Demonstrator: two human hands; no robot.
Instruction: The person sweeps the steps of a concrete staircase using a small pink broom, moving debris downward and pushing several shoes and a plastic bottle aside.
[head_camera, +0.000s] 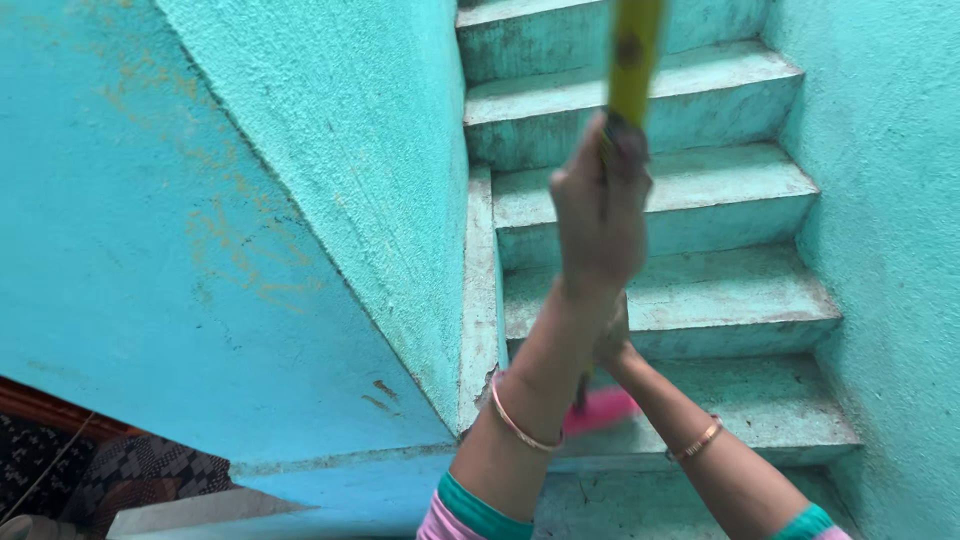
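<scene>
Both hands grip a yellow stick (634, 60): left hand (598, 215) at 12 o'clock, right hand (612, 342) below, fingers closed. The pink end (600, 408) touches a low step (760, 400); upper steps look dusty.

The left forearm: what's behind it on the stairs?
Behind the left forearm a pink patch shows on a lower turquoise step, below the yellow handle both hands grip. The forearm and right hand cover the rest, so its shape and the handle's lower part cannot be seen.

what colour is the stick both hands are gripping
Yellow; the stick shows best in the head view, above the left hand.
</scene>
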